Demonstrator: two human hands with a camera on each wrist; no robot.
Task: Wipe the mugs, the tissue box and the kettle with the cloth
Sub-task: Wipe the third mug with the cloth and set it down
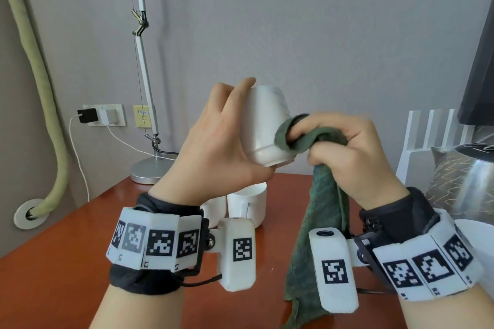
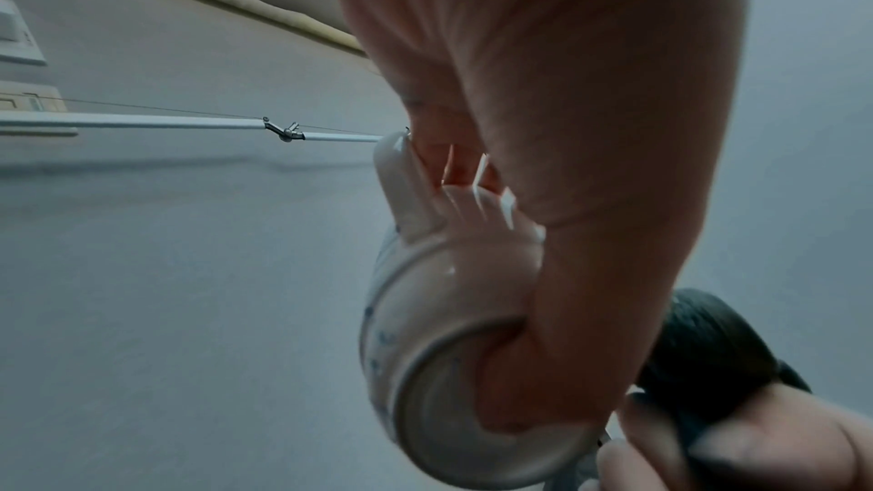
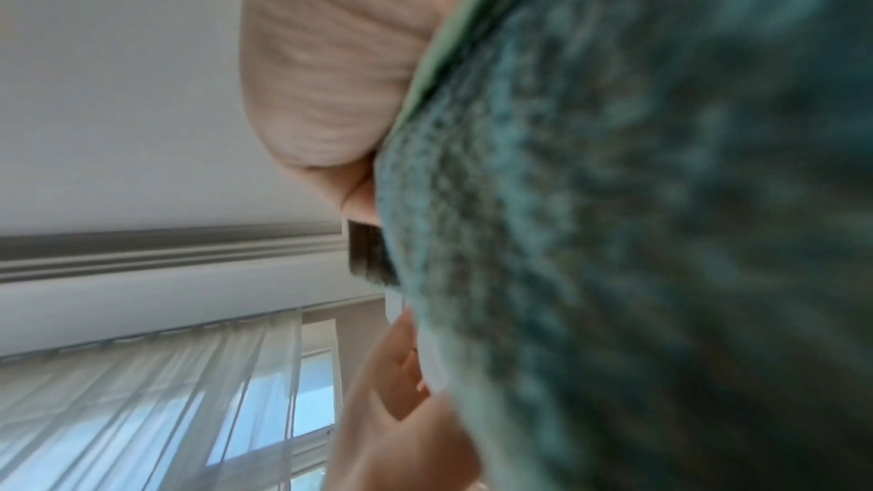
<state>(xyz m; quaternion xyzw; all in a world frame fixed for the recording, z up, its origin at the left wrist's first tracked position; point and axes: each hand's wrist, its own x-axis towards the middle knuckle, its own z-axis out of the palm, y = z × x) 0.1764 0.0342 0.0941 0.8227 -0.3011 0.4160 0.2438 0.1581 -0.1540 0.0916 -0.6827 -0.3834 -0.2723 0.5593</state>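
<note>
A green cloth point(image 1: 318, 224) is gripped in the right hand point(image 1: 355, 152) and pressed against a white mug point(image 1: 264, 125), which is held raised above the desk point(image 1: 66, 262) in the left hand point(image 1: 213, 147). Beyond, two more mugs point(image 1: 248, 203) are stood on the desk.

A: Head view looks forward and down from above both wrists, over the worktop point(image 1: 66, 262) toward the wall.

B: Left wrist camera sits tight under the palm, looking along it up at the mug point(image 2: 425, 368) base. Right wrist?

A: Pressed against the cloth point(image 3: 637, 238), blurred. Head view shares both.
</note>
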